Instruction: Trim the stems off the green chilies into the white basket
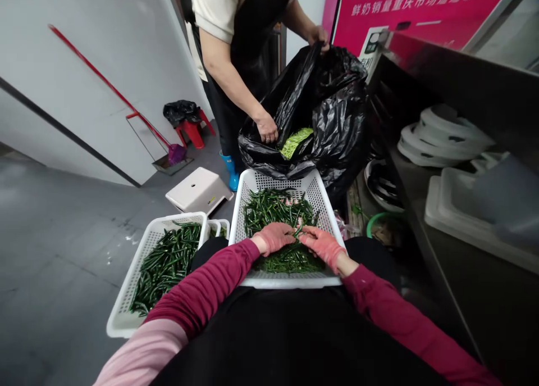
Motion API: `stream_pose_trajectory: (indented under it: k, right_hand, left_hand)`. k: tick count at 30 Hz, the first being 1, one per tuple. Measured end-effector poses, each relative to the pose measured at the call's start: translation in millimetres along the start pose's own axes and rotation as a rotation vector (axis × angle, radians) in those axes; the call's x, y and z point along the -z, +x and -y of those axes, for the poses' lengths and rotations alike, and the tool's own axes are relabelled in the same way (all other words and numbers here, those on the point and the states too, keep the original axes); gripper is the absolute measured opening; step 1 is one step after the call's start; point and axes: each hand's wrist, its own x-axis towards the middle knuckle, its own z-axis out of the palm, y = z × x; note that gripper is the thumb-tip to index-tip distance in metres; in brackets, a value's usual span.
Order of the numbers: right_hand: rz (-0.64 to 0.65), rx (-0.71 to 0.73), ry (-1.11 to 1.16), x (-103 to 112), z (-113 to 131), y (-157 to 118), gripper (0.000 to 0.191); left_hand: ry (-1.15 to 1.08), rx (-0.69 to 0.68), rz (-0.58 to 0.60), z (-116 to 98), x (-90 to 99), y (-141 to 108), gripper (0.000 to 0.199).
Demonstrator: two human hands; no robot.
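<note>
While both pink-gloved hands meet over the middle basket (290, 282), the fingers of the left hand (275, 237) and the right hand (323, 245) are narrow at the tips, seeming to pinch 1 green pepper (298, 228) between them; which has the firmer hold I cannot tell. Both wrists come in over the basket's near corners.

I judge the step in hand to be the close handling of that single pepper, piece by piece work over the basket. From here, the next move calls for a steady pinch on each end and small motions, the wrists kept above the basket.

Just beyond the fingers, a heap of dark green peppers (269, 209) lies in the far half of the basket; thinner green pieces (290, 264) lie nearer its front rim, too small to make out. To the left of the basket stands a 2nd white basket (120, 313), holding slender dark peppers (170, 257).

At the basket's far edge, a co-worker's 2 bare hands hold open a black plastic bag (343, 116) with something pale green (296, 142) inside. Left of the basket and farther back sits a white stool (196, 189); to its right, a green-rimmed container (370, 224).
</note>
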Motion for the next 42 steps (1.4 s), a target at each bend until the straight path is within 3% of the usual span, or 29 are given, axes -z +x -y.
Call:
stream_pose_trajectory:
  k: [7, 10, 12, 17, 21, 23, 24, 26, 28, 30, 33, 36, 40, 42]
  right_hand:
    - [-0.037, 0.039, 0.125, -14.5, 15.4, -2.0, 0.030]
    - [0.052, 0.065, 0.081, -11.2, 15.3, -3.3, 0.026]
    - [0.131, 0.065, -0.050, -11.3, 16.2, -5.0, 0.022]
    - [0.202, 0.083, -0.116, -23.7, 19.3, -9.6, 0.017]
    - [0.228, -0.094, -0.014, -34.3, 16.7, -13.3, 0.020]
    - [0.221, -0.210, 0.120, -35.2, 15.6, -13.6, 0.022]
    - [0.191, -0.225, 0.172, -33.9, 15.9, -12.9, 0.022]
    - [0.055, -0.150, 0.171, -28.1, 18.0, -9.4, 0.020]
    - [-0.031, -0.018, 0.060, -20.9, 21.1, -4.7, 0.018]
    - [0.076, 0.041, -0.075, -17.1, 22.9, -0.8, 0.019]
    - [0.302, 0.039, -0.265, -22.2, 19.7, 2.0, 0.019]
    - [0.330, -0.017, -0.325, -28.8, 10.7, 2.1, 0.029]
    - [0.212, -0.150, -0.127, -17.5, 1.2, 1.5, 0.028]
    - [0.157, -0.171, 0.117, -8.8, 1.4, 2.0, 0.029]
  left_hand:
    - [-0.553, 0.224, -0.014, -2.7, -11.7, -27.7, 0.028]
    - [-0.752, 0.306, -0.059, 2.2, -4.8, -32.8, 0.035]
    - [-0.803, 0.308, -0.025, 2.7, 0.3, -34.9, 0.038]
    - [-0.758, 0.273, 0.004, -5.5, 1.1, -33.9, 0.037]
    - [-0.430, 0.130, -0.246, -7.9, -6.1, -27.9, 0.025]
    - [-0.373, 0.149, -0.360, -6.5, -6.9, -25.2, 0.023]
    - [-0.437, 0.205, -0.363, -5.5, -5.9, -24.5, 0.022]
    - [-0.692, 0.321, -0.255, -3.4, -1.6, -25.4, 0.023]
    - [-0.957, 0.331, -0.088, -2.8, 3.4, -28.3, 0.027]
    - [-1.106, 0.271, 0.012, -4.8, 5.6, -30.6, 0.030]
    - [-1.161, 0.251, 0.021, -10.5, 1.8, -28.0, 0.031]
    - [-1.130, 0.326, -0.092, -10.2, -1.8, -19.1, 0.029]
    - [-1.070, 0.482, -0.426, 4.7, 5.1, -14.5, 0.026]
    - [-0.963, 0.512, -0.362, 9.4, 7.2, -18.7, 0.027]
